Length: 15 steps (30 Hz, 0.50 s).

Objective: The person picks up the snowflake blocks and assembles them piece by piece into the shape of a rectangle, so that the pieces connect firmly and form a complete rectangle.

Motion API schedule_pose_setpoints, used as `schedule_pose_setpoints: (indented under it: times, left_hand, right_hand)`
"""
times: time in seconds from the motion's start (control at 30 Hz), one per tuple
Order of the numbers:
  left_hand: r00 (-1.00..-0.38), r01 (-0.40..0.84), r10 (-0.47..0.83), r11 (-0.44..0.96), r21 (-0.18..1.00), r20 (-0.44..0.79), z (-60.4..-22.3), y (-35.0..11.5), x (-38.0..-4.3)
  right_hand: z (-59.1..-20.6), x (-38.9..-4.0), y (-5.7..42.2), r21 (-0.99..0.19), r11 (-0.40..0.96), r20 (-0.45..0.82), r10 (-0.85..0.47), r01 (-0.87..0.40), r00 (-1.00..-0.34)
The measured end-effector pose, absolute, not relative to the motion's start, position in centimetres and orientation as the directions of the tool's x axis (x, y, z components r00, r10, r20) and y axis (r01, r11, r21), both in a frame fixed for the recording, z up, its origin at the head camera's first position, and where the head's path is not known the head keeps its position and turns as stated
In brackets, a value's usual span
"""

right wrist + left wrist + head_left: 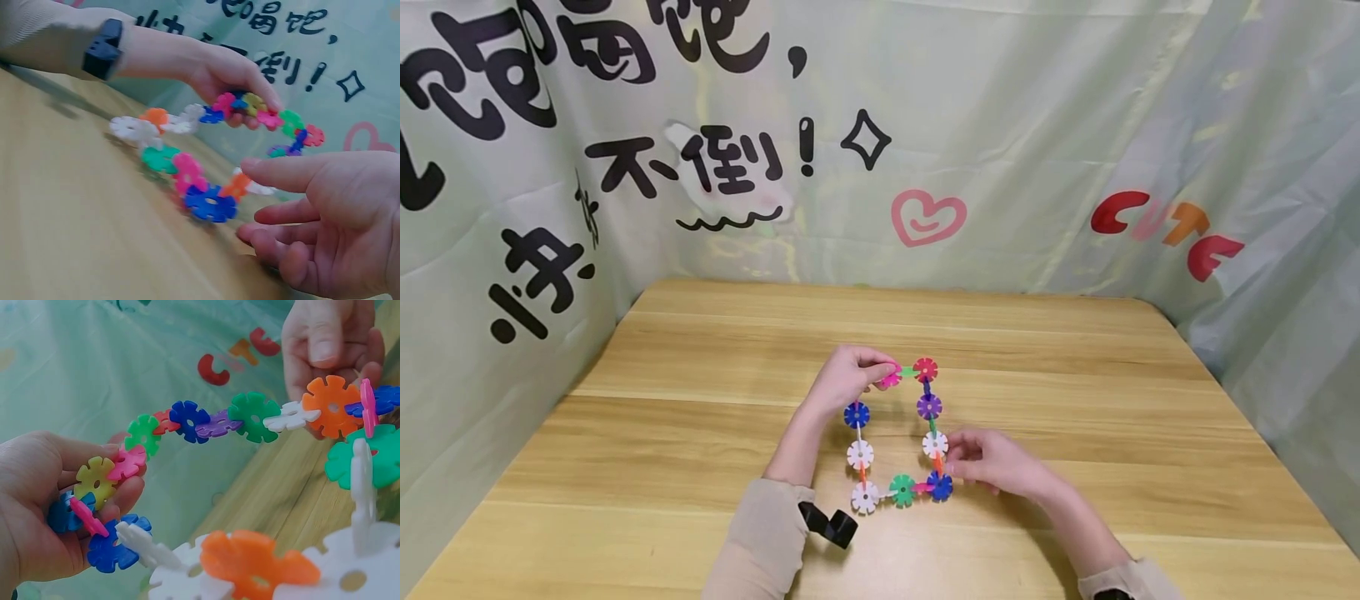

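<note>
Plastic snowflake discs (902, 490) in many colours are slotted together into a closed four-sided loop above the wooden table. At the far left corner my left hand (841, 382) pinches the loop by a pink disc (128, 462) and the yellow disc (96, 482) beside it, thumb on top. That corner is raised off the table in the right wrist view. Beside the near right corner is my right hand (1000, 462), fingers loosely bent and apart. It is close to a blue disc (211, 203) and an orange disc (236, 186), with nothing gripped.
The wooden table (700, 350) extends around the loop on all sides. A pale curtain (1015, 125) with printed lettering and a pink heart hangs along the back and sides. A black wrist camera (831, 525) sits on the left sleeve, near the loop's near left corner.
</note>
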<state>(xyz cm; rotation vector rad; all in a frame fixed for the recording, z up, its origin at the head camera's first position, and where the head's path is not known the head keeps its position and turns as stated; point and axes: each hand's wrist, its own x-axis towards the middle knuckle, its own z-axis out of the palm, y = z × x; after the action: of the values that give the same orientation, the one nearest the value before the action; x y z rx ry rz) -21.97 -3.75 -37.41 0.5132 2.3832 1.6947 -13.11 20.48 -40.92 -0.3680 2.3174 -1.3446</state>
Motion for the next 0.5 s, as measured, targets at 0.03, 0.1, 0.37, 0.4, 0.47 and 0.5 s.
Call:
schedule_pose_setpoints:
  times: [0.03, 0.1, 0.37, 0.4, 0.47, 0.5]
  left_hand:
    - [-0.926, 0.173, 0.373, 0.294, 0.940, 0.054, -37.4, -3.7, -22.0]
    - [-0.927, 0.167, 0.371, 0.297, 0.940, 0.048, -37.5, -3.8, -22.0]
    - [-0.924, 0.164, 0.381, 0.294, 0.942, 0.042, -37.6, -4.0, -22.1]
    - [-0.924, 0.161, 0.381, 0.292, 0.943, 0.039, -37.6, -4.0, -22.1]
    - [-0.925, 0.151, 0.379, 0.283, 0.947, 0.034, -37.7, -4.2, -22.2]
    - [-0.925, 0.146, 0.378, 0.279, 0.949, 0.031, -37.7, -4.3, -22.2]
  right_hand:
    - [-41.0, -12.9, 20.3, -0.861, 0.508, -0.225, -0.433, -0.029, -0.873]
    - [-41.1, -12.6, 19.8, -0.844, 0.534, -0.210, -0.430, -0.060, -0.878]
    - [-41.4, -12.3, 18.8, -0.834, 0.541, -0.153, -0.410, -0.105, -0.899]
    - [-41.4, -12.3, 18.9, -0.844, 0.527, -0.149, -0.410, -0.100, -0.900]
    - [-41.5, -12.3, 18.8, -0.864, 0.495, -0.144, -0.412, -0.089, -0.900]
    - [-41.5, -12.3, 18.8, -0.871, 0.484, -0.142, -0.413, -0.085, -0.899]
